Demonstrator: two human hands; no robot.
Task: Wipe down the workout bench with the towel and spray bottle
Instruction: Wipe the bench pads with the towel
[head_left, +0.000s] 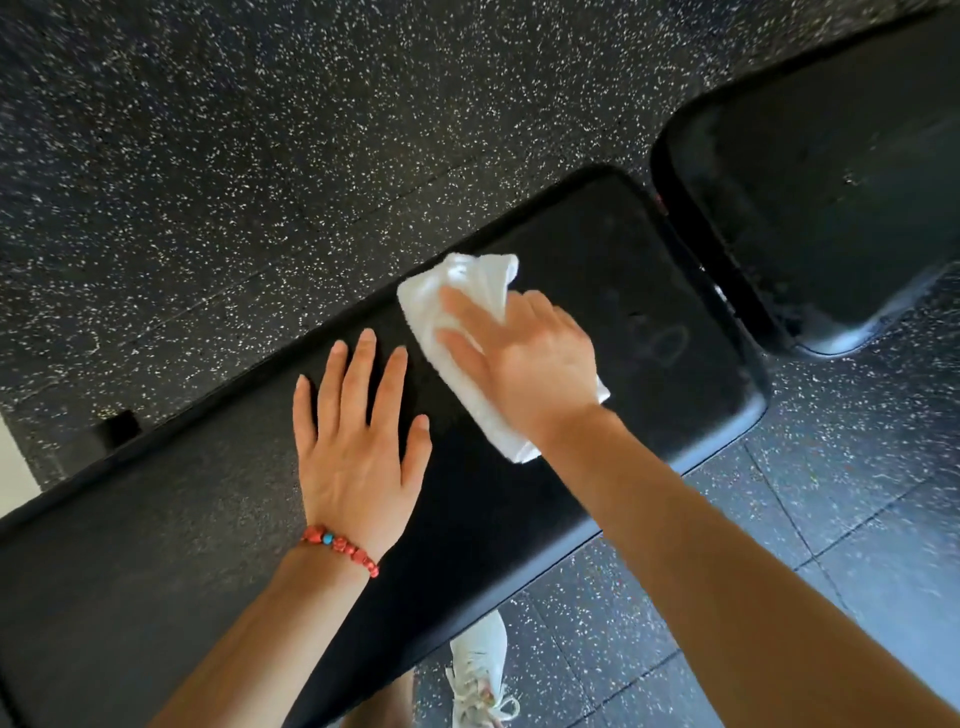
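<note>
Towel under my right hand, fingers spread flat and pressing it to the bench, pointing toward ten o'clock. My left hand lies open just beside it at eight o'clock, palm down on the pad, gripping nothing. I read the pad's long axis as running from eight o'clock to two o'clock, ending past the towel near a second pad. Unwiped length, I judge, lies mostly toward eight, with the left hand in that path. No spray bottle in view.
</note>
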